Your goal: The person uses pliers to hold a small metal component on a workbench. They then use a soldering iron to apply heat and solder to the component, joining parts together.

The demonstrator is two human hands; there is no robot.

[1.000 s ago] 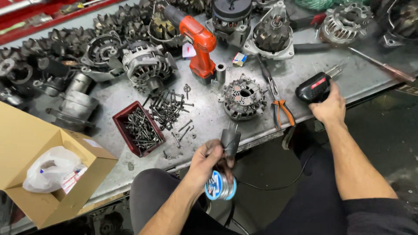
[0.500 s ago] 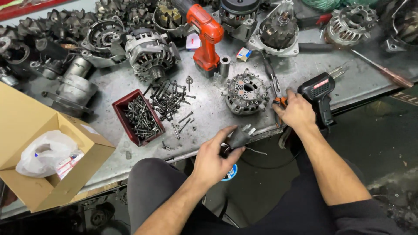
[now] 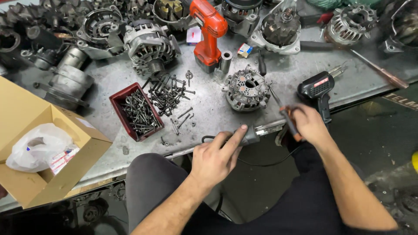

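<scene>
At the bench edge, your left hand (image 3: 213, 159) grips a dark corded tool (image 3: 250, 135), index finger stretched along its barrel, tip lying on the metal table (image 3: 109, 82). Just right, your right hand (image 3: 309, 124) closes around orange-handled pliers (image 3: 285, 115), jaws pointing up toward the alternator part (image 3: 247, 89). Beside that hand sits a black soldering gun (image 3: 320, 89). Further left, loose bolts (image 3: 167, 93) scatter by a red bin (image 3: 137, 111) of screws. Beyond stands an orange drill (image 3: 209, 32); a cardboard box (image 3: 39, 143) sits far left.

Grey metal workbench (image 3: 109, 82) carries alternators (image 3: 150, 45), loose bolts (image 3: 167, 93), red drill (image 3: 209, 32).
</scene>
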